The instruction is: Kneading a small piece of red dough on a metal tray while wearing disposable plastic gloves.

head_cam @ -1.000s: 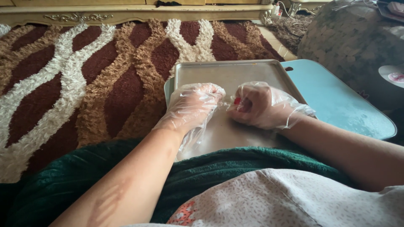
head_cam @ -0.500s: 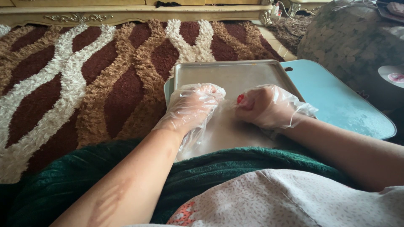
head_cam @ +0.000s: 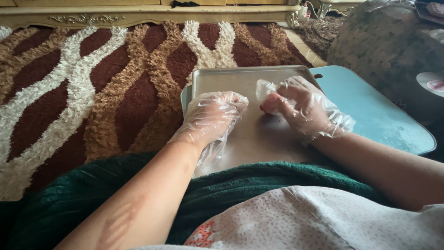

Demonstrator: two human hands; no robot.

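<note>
Gloved right hand (head_cam: pixel 307 109) pinching a small pink lump (head_cam: pixel 269 103) above metal baking tray (head_cam: pixel 231 79); gloved left hand (head_cam: pixel 213 118) loosely curled (empty) on tray.

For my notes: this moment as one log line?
left hand: gloved, on metal tray | right hand: gloved, above tray | blue board beneath

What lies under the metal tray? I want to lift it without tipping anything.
The metal tray rests on a light blue board jutting out to its right. The board's middle is covered, and the gloved left hand and right hand hide the tray's centre.
</note>
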